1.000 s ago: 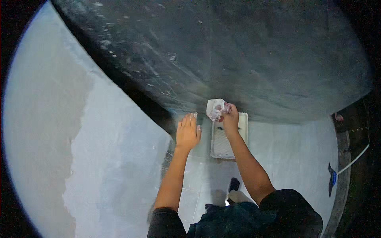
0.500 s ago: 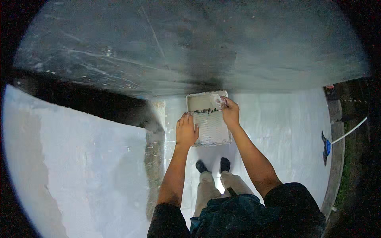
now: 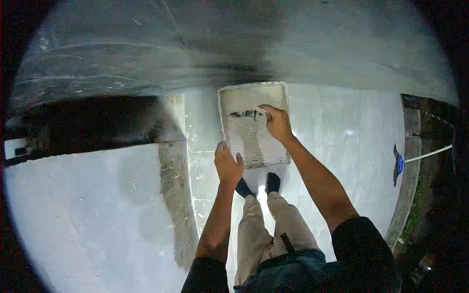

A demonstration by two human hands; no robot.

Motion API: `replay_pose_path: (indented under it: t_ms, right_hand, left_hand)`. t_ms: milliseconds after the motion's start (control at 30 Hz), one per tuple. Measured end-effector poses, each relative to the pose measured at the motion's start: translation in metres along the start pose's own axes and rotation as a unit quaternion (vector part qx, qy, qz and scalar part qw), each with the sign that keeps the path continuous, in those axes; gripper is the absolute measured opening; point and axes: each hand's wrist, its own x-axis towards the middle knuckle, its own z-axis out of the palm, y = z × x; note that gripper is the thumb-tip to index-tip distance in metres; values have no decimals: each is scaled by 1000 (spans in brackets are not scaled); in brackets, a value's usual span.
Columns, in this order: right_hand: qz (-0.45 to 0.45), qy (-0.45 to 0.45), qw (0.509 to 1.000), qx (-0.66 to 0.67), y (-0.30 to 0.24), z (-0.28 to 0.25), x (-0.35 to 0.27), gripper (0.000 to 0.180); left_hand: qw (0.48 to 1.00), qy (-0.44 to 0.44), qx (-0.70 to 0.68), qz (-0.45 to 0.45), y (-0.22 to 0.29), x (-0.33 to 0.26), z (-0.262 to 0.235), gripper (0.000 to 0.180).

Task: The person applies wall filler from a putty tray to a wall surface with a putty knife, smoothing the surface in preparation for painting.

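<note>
A white, paint-smeared paint tray [image 3: 254,141] with a ribbed slope and a dark streak across it is held up in front of me, above my dark shoes [image 3: 258,184]. My left hand [image 3: 228,165] grips the tray's near left corner. Over the right rim lies my right hand [image 3: 277,122], its fingers reaching into the tray. Whether it also holds something small is too blurred to tell.
I stand on a white-painted floor [image 3: 342,141]. A dark grey, unpainted wall surface [image 3: 244,44] rises ahead, and a white-painted ledge [image 3: 88,210] with a grey edge runs on my left. A blue object [image 3: 399,165] and a white line lie by the right kerb.
One second ago my left hand was flat against the wall and my right hand held a crumpled pale wad above the tray on the floor. Both hands now hold the tray, raised toward me.
</note>
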Motion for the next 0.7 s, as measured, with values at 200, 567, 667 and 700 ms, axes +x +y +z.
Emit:
replay_pose_path:
  t_ms: [200, 567, 667, 700]
  right_hand:
    - [-67, -35, 994, -80, 43, 38, 18, 47]
    - [-78, -134, 974, -165, 49, 75, 6, 49]
    - [-64, -170, 969, -168, 58, 69, 1, 52]
    - [-73, -177, 959, -208, 68, 67, -2, 50]
  left_hand:
    - [977, 50, -58, -201, -41, -34, 74, 84]
    - [740, 98, -522, -413, -79, -50, 119, 94]
    - [743, 77, -501, -436, -59, -45, 119, 91]
    - [746, 60, -476, -461, -46, -40, 117, 90]
